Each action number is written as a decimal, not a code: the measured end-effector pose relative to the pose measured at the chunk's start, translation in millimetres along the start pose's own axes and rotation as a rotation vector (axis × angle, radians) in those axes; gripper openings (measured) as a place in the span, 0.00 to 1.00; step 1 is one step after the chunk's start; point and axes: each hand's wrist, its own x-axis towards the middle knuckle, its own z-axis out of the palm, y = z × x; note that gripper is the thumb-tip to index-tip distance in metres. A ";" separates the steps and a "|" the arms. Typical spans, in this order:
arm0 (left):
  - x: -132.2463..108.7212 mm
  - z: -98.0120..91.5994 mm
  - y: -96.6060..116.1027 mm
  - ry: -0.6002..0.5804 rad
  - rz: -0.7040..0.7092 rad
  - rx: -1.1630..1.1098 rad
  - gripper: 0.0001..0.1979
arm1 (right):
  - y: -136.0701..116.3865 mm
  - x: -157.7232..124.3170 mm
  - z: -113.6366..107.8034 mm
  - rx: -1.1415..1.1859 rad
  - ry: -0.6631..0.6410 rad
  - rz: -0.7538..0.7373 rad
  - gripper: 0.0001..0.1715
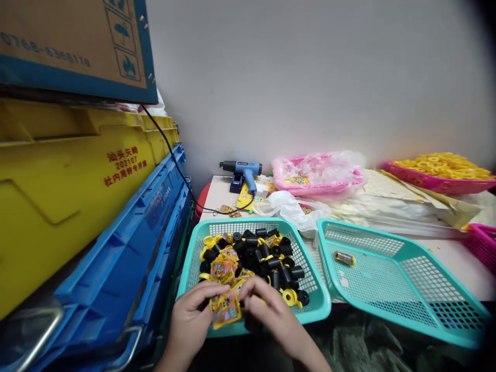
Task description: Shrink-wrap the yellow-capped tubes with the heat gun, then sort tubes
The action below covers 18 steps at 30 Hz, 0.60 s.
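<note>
Over the near rim of a teal basket (310,310), my left hand (194,312) is closed on a flat yellow printed sleeve (226,310), pinched between thumb and fingers. My right hand (269,307) is curled beside the sleeve's right edge. Under its fingers shows a dark piece (253,323) that looks like a black cylinder, mostly hidden and blurred. Inside the basket lie many loose black cylinders (273,263), yellow ring-shaped caps (289,297) and a pile of printed sleeves (223,268).
A second teal basket (403,310) at right holds one sleeved cylinder (344,258). Behind are a blue heat gun (244,168) with a trailing cable, a pink basket (318,188) with plastic film, and a pink tray (426,178) of yellow parts. Stacked yellow crates (70,196) and blue crates (116,268) border the left.
</note>
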 end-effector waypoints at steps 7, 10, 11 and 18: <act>-5.7 2.7 -1.5 0.044 -0.327 -0.172 0.07 | -11.6 -9.2 -15.6 0.489 0.097 -0.004 0.19; -5.3 5.4 1.7 0.054 -0.331 -0.210 0.06 | -13.2 -7.7 -13.0 0.309 0.052 0.008 0.19; -5.2 5.8 2.5 0.061 -0.328 -0.225 0.06 | -12.4 -6.9 -12.3 0.262 0.047 0.023 0.19; -6.6 2.8 5.0 0.031 -0.175 -0.180 0.05 | -3.0 -2.6 -13.9 0.104 0.021 0.096 0.23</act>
